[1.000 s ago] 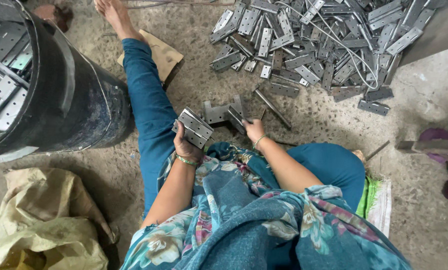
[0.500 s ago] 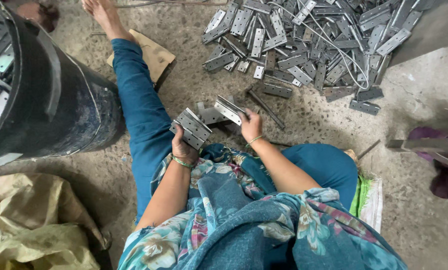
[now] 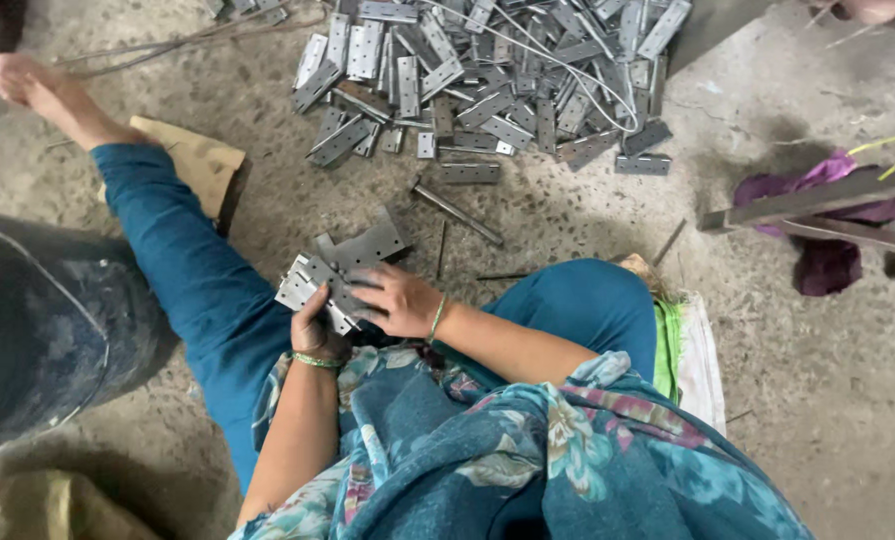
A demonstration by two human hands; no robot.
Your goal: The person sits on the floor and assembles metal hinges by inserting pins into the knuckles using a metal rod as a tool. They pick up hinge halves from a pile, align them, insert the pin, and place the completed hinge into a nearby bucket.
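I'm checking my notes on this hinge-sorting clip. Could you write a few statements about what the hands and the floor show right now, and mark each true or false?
1. The left hand holds a stack of flat grey metal hinge plates. True.
2. The right hand hangs free, touching nothing. False: it rests on the same stack.
3. A large heap of grey metal hinge plates lies on the concrete floor ahead of the person. True.
4. The dark round drum stands to the person's right. False: it is on the left, beside the outstretched leg.
5. A green bangle circles the left wrist. True.
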